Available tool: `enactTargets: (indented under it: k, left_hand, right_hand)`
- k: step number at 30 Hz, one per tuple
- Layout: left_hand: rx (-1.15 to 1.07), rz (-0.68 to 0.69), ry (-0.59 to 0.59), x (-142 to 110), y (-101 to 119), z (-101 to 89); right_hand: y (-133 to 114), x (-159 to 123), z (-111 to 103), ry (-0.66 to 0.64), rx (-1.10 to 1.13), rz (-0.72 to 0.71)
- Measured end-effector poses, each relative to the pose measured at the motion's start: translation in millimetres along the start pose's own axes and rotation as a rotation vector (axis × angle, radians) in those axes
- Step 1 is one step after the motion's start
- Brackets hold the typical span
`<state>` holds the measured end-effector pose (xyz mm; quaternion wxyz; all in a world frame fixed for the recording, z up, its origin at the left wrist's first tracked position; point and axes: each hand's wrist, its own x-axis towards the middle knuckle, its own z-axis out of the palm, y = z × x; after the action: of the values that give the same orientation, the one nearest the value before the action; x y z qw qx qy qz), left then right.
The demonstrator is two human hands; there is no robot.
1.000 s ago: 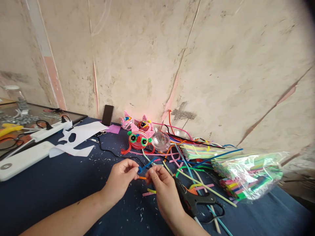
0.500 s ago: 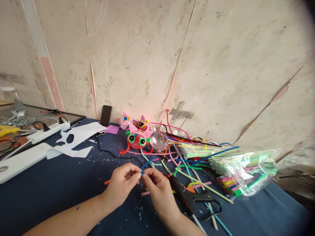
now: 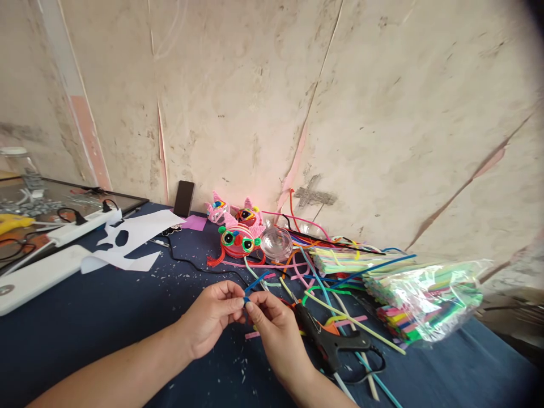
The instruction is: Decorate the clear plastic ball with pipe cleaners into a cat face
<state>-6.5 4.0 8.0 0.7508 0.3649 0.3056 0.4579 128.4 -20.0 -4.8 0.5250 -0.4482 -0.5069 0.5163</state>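
Observation:
Between my two hands is a short blue pipe cleaner, its free end pointing up and to the right. My left hand pinches it between thumb and fingertips. Close against it, my right hand pinches the same piece, so the fingertips almost meet and hide the part between them. Just beyond stands a decorated ball with pink ears, green-rimmed eyes and red tassels. A black glue gun lies beside my right hand among loose pipe cleaners.
Two more pink-eared balls and a clear plastic cup-like piece stand by the wall. Bagged pipe cleaners lie at right. On the left are cut white paper, a power strip and a phone.
My left wrist and fingers have shifted slightly around the blue pipe cleaner. Both hands keep their pinch on it, and the view has moved a little.

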Motion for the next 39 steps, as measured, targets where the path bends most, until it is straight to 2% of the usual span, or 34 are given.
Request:
enactTargets:
  k: [7, 13, 15, 18, 23, 27, 30, 35, 39]
  left_hand:
    - [0.035, 0.072, 0.066, 2, -3, -3.5]
    - [0.300, 0.268, 0.254, 5, 1, -5.0]
    - [0.394, 0.318, 0.280, 4, 3, -5.2]
    - [0.507, 0.349, 0.285, 5, 7, -8.5]
    - [0.604, 0.425, 0.380, 14, 19, -24.0]
    - [0.627, 0.462, 0.413, 23, 26, -35.9]
    - [0.546, 0.505, 0.382, 25, 28, -38.9]
    - [0.391, 0.523, 0.317, 24, 32, -39.4]
    - [0.418, 0.469, 0.315, 30, 32, -44.8]
  right_hand:
    - [7, 8, -4, 0.036, 0.154, -0.060]
    - [6, 10, -6, 0.112, 0.120, -0.064]
    - [5, 10, -7, 0.148, 0.094, -0.082]
    - [-1, 11, -11, 0.208, 0.067, -0.131]
    - [-21, 19, -23, 0.298, 0.045, -0.209]
    - [-38, 29, -29, 0.245, -0.046, -0.242]
    - [-43, 34, -31, 0.187, -0.135, -0.247]
    - [-38, 34, -34, 0.130, -0.275, -0.220]
    - [-27, 36, -32, 0.078, -0.407, -0.166]
